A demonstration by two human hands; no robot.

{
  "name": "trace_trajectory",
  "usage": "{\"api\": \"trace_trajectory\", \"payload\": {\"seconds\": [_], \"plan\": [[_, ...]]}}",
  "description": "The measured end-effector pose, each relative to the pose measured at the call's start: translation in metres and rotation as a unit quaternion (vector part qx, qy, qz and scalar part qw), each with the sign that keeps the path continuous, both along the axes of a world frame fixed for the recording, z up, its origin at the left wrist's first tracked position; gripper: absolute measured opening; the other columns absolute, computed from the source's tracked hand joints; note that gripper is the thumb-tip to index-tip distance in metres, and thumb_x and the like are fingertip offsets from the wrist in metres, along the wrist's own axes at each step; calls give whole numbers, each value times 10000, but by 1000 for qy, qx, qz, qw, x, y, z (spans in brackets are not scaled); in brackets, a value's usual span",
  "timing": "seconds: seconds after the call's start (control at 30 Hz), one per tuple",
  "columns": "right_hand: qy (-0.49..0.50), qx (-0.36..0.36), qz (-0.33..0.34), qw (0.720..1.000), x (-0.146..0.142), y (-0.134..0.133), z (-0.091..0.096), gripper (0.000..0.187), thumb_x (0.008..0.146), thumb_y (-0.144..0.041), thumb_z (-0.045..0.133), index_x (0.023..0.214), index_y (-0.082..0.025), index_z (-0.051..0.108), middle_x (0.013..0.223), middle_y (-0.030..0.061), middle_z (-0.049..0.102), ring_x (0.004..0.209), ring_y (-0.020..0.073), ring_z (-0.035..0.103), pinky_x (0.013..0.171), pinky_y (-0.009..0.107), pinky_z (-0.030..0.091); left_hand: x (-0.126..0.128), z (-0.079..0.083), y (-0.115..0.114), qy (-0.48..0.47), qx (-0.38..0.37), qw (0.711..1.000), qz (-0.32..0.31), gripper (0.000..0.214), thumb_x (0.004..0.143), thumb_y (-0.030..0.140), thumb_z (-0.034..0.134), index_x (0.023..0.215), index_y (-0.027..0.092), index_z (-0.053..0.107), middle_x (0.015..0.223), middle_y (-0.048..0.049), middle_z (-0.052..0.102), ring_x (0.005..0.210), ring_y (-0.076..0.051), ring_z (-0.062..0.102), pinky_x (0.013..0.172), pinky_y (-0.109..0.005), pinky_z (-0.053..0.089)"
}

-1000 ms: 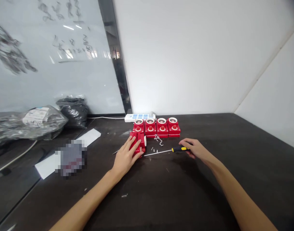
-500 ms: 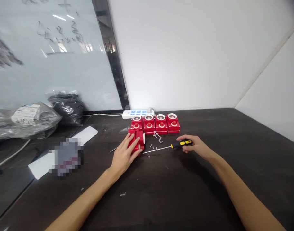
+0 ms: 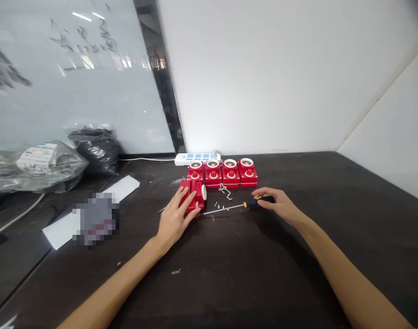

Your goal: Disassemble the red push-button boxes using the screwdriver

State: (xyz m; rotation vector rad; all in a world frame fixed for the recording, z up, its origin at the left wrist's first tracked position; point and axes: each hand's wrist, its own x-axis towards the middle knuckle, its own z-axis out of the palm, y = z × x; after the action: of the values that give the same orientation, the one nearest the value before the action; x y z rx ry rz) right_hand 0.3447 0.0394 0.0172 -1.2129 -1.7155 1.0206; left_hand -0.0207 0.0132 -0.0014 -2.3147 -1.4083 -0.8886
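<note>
My left hand rests with spread fingers on a red push-button box lying on its side, and a white round part shows at that box's right end. My right hand is closed around the yellow and black handle of a screwdriver. Its thin steel shaft points left, its tip close to the red box. Several tiny screws and a bent piece of wire lie between my hands. Behind them stand several red push-button boxes in a row, with open round tops.
A white power strip lies behind the row on the dark table. At left are a grey plastic bag, a black bag, white paper and a pixelated patch. Walls bound the back and right.
My right hand has closed further over the screwdriver handle, and the screwdriver has swung slightly. The whole scene sits higher in the picture. My left hand stays on the red box.
</note>
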Motion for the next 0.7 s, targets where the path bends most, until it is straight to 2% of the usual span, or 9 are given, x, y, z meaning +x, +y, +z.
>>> {"api": "trace_trajectory", "payload": {"seconds": [0.07,0.1,0.2,0.3,0.37,0.47,0.57,0.63,0.7], "plan": [[10,21,-7,1000,0,1,-1,284,714,-336,740,972,-217,740,1024,58,720,995,248,625,905,388,454,-1,0,0,-2,4,1000,3,497,949,459,514,1376,205,538,1433,-148,520,1341,-309,479,1048,-476,485],[23,16,-9,1000,-1,0,-1,294,705,-338,743,974,-218,741,1026,62,722,1004,256,626,888,386,465,-1,0,0,-4,8,1000,4,496,948,459,516,1371,201,544,1430,-150,524,1337,-310,483,1047,-472,486],[83,-69,-13,994,-7,-2,-1,366,768,-439,670,1042,-202,719,1023,100,719,799,224,656,599,309,499,-1,0,0,-6,15,1000,4,491,945,453,524,1358,190,557,1422,-152,531,1332,-313,488,1043,-468,491],[103,-161,-57,980,-15,-5,2,421,826,-521,583,1072,-197,690,849,85,712,474,118,523,367,214,313,-1,0,0,-5,18,1000,5,482,946,449,524,1350,189,563,1412,-154,541,1326,-313,496,1030,-467,502],[106,-177,-101,973,-20,-6,4,375,783,-491,642,1001,-191,695,700,35,660,409,80,432,342,185,231,0,0,0,-3,20,1000,5,479,948,449,521,1347,187,566,1407,-157,545,1321,-313,501,1023,-467,506],[170,-175,-149,958,-27,-7,5,324,690,-406,733,909,-172,685,630,-5,598,380,53,379,335,181,183,1,0,1,4,23,1000,6,482,945,453,525,1350,194,563,1405,-157,546,1318,-310,506,1020,-467,508],[248,-182,-167,937,-31,-9,5,328,646,-379,776,856,-155,662,633,1,597,408,72,463,351,198,261,1,0,1,12,29,999,10,483,941,452,534,1348,194,566,1404,-160,547,1315,-308,509,1015,-460,511],[239,-213,-161,934,-30,-9,4,345,696,-457,739,823,-150,643,580,11,586,399,96,491,350,211,289,2,0,1,15,30,999,11,480,941,450,536,1346,194,567,1403,-161,547,1313,-307,511,1013,-456,513],[161,-242,-153,945,-26,-9,4,410,772,-555,642,797,-146,631,469,4,535,305,81,393,311,211,198,2,0,1,15,30,999,10,478,941,448,537,1346,196,568,1404,-159,547,1314,-306,511,1014,-455,512]]}}
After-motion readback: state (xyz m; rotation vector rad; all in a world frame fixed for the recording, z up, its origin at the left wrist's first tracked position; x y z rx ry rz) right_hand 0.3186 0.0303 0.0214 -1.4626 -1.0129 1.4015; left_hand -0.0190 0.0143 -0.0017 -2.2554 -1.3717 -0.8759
